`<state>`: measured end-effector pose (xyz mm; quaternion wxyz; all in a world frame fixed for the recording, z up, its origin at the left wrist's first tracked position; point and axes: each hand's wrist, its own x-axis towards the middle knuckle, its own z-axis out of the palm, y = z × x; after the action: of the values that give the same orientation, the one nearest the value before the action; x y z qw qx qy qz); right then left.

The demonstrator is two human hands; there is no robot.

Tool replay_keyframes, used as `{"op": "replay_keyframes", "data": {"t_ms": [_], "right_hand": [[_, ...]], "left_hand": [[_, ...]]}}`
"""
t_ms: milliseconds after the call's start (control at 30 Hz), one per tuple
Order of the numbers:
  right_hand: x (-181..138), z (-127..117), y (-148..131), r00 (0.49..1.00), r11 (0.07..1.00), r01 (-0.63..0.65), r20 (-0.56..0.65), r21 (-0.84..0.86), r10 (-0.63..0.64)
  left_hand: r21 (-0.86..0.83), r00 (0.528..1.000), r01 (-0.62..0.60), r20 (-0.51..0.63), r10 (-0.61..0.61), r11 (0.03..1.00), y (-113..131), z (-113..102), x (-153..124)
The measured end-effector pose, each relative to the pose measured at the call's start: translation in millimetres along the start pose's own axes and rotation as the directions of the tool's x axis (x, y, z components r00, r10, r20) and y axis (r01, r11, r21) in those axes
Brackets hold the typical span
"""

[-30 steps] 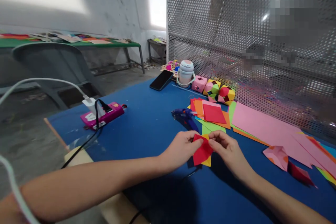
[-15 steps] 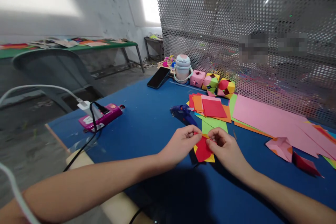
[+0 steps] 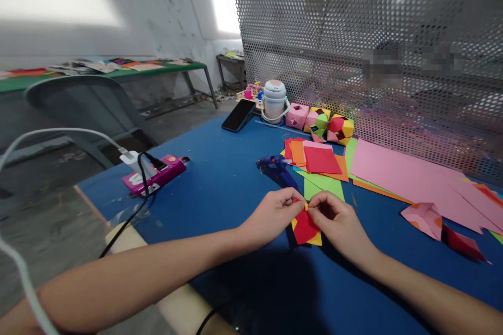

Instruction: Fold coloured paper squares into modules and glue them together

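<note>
Between my two hands is a folded red and yellow paper piece (image 3: 305,228), held just over the blue table (image 3: 220,167). My left hand (image 3: 277,215) pinches its upper left edge between thumb and fingers. On the other side my right hand (image 3: 337,220) pinches the upper right edge, and a small yellow fold shows between the fingertips. A dark blue glue gun (image 3: 275,165) lies just beyond my left hand. Green paper (image 3: 324,184) and a stack of red and orange squares (image 3: 322,160) lie past my fingers.
At the back stand a lidded cup (image 3: 274,102), a phone (image 3: 239,115) and several folded paper balls (image 3: 318,121). Pink sheets (image 3: 401,172) and a folded pink piece (image 3: 426,219) lie to the right. A purple power strip (image 3: 157,175) with cables sits left. Perforated metal (image 3: 353,26) borders the back.
Both hands keep their pinch on the paper piece. The yellow edge at its top now stands up as a small fold between the fingertips. The view has shifted slightly.
</note>
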<state>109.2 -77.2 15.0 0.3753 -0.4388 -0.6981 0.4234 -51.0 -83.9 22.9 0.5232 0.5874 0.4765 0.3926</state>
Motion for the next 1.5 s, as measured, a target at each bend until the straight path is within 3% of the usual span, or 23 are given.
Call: {"op": "replay_keyframes", "data": {"t_ms": [267,433,533,700,833,1033,1200,1400,1500], "right_hand": [[-1,5,0,0.999,0.999,0.029,-0.038,0.041,-0.027],[0,2,3,1.000,0.994,0.003,-0.021,0.106,-0.001],[0,0,5,1.000,1.000,-0.003,-0.009,0.020,0.003],[1,0,7,0.983,0.966,0.183,0.007,-0.184,-0.185],[1,-1,7,0.958,0.932,0.286,0.065,-0.224,-0.278],[0,-1,11,0.975,0.944,0.220,0.029,-0.248,-0.220],[0,-1,12,0.962,0.927,0.271,0.049,-0.259,-0.268],[1,-7,12,0.976,0.939,0.201,-0.027,-0.281,-0.217],[1,-7,12,0.975,0.942,0.203,-0.034,-0.266,-0.220]], "left_hand": [[0.060,0.997,0.041,0.063,-0.045,0.997,-3,-2,1],[0.163,0.998,-0.048,-0.028,0.053,0.985,-6,-3,2],[0.181,0.995,-0.046,-0.080,0.061,0.982,-7,-2,2],[0.212,0.999,-0.050,-0.011,0.053,0.976,-11,-1,4],[0.276,0.997,-0.074,0.036,0.067,0.958,-10,-2,4],[0.067,0.999,-0.038,-0.036,0.040,0.997,-9,-1,5],[0.106,0.999,-0.020,0.042,0.016,0.994,-8,-2,4],[0.018,0.996,-0.063,-0.068,0.064,0.998,-3,-2,1],[-0.059,0.999,-0.030,-0.033,0.028,0.998,-6,1,3]]}}
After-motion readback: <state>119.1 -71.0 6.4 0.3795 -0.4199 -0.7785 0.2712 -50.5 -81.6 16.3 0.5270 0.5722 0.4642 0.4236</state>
